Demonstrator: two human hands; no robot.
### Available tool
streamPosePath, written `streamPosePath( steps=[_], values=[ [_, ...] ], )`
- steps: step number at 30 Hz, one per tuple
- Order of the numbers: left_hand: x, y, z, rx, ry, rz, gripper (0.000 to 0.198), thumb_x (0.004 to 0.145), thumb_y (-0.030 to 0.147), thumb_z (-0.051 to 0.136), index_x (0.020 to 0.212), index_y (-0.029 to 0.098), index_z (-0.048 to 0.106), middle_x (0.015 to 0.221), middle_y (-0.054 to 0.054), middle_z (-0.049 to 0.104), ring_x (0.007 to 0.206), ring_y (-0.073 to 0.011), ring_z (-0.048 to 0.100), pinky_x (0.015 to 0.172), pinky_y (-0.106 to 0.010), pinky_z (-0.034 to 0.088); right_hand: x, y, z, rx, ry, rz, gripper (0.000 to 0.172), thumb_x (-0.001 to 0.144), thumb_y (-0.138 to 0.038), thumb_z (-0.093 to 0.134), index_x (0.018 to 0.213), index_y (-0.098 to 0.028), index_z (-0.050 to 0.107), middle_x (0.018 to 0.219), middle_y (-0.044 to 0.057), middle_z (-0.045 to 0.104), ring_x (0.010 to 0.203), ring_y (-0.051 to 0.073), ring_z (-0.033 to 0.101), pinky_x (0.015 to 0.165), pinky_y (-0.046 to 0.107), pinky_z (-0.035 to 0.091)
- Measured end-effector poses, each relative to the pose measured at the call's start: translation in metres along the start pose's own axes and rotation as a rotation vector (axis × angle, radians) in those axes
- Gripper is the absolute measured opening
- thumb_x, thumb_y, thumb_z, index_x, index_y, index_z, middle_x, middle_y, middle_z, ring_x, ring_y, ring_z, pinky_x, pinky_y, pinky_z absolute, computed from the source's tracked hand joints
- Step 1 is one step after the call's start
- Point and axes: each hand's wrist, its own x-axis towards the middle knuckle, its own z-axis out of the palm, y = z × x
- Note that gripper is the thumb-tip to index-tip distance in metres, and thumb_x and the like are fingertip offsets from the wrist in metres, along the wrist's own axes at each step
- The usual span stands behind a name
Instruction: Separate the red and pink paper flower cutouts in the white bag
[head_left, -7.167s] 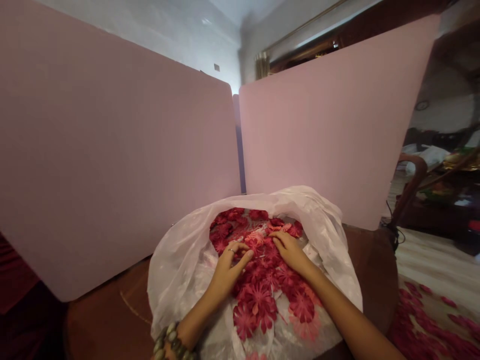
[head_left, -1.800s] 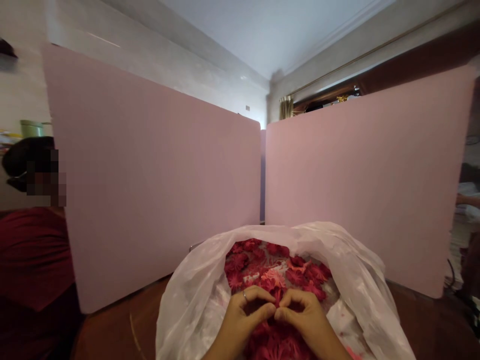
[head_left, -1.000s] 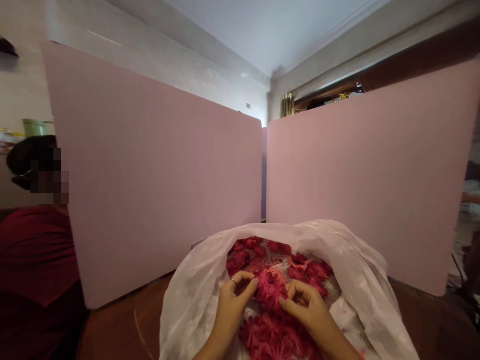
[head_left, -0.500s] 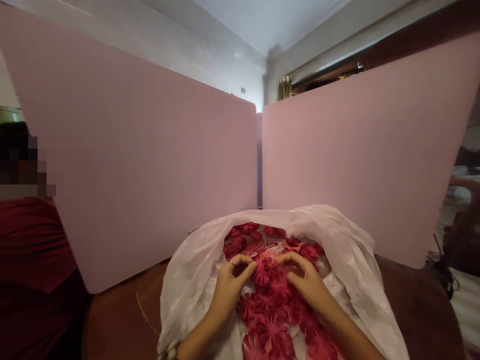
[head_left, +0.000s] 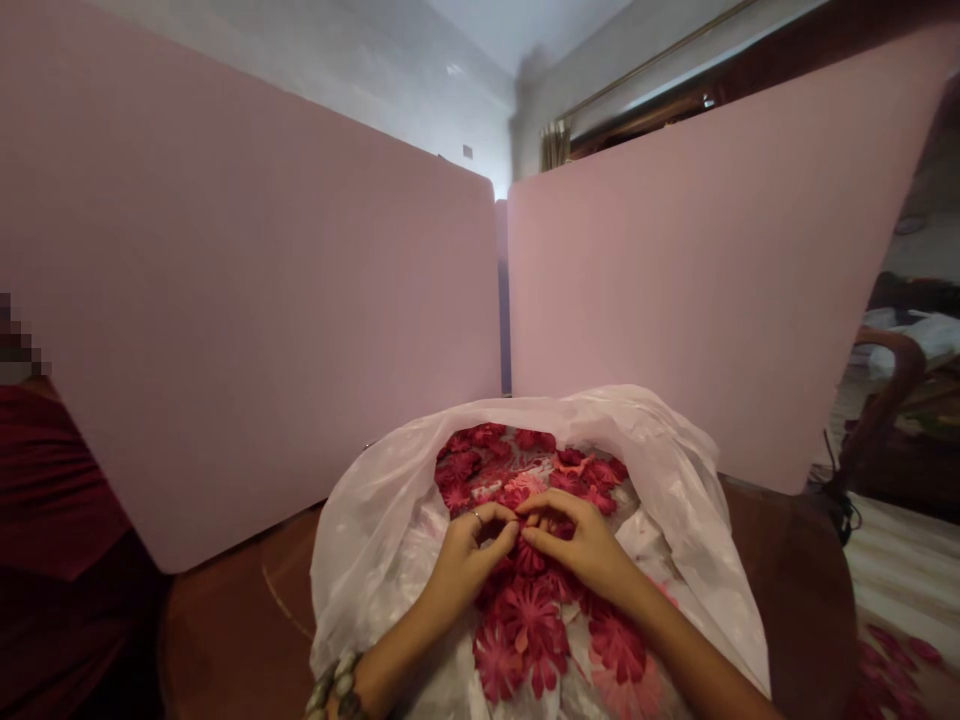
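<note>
My left hand (head_left: pixel 466 552), with a ring and a beaded bracelet (head_left: pixel 341 690) on that arm, is closed in a pinch at a red petalled flower (head_left: pixel 531 558). My right hand (head_left: pixel 583 545) meets it from the other side, its thumb and fingers pinched at the same flower, which the fingers partly hide. Below and around the hands lie many flat red and pink flowers (head_left: pixel 532 625), paper or cloth, I cannot tell which. They rest inside a wide-open white plastic bag (head_left: pixel 375 530).
The bag sits on a round brown table (head_left: pixel 240 600). Behind it stand two pink panels (head_left: pixel 285 300), meeting near the middle. A person in a dark red top (head_left: pixel 45 480) is at the left. More red petals (head_left: pixel 896 665) lie on the floor at right, near a wooden chair (head_left: pixel 889 400).
My right hand has moved left and closed in on the flower by my left fingertips. The view has turned slightly right and down, bringing the floor petals into sight.
</note>
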Motion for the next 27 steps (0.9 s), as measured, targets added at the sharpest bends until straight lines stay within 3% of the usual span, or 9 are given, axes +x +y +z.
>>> streamPosePath(
  steps=[21,27],
  values=[
    [0.0003,0.0025,-0.0015,0.01,0.009,-0.022,0.016,0.07,0.03,0.062,0.062,0.016,0.063,0.062,-0.002,0.062,0.061,-0.0148,0.053,0.062,-0.025,0.042,-0.0007,-0.0004,0.0004,-0.035,0.005,-0.022,0.015,0.076,-0.026,0.059,0.085,-0.019,0.068,0.084,0.006,0.069,0.081,0.02,0.062,0.069,0.03,0.047],
    [0.001,-0.0011,-0.0024,0.067,0.029,0.008,0.02,0.069,0.033,0.064,0.059,0.017,0.06,0.06,-0.001,0.061,0.059,-0.015,0.053,0.06,-0.024,0.041,0.0006,0.0024,0.0022,-0.003,0.067,0.023,0.013,0.075,-0.03,0.062,0.076,-0.019,0.066,0.073,0.003,0.066,0.07,0.017,0.059,0.062,0.027,0.045]
  ],
)
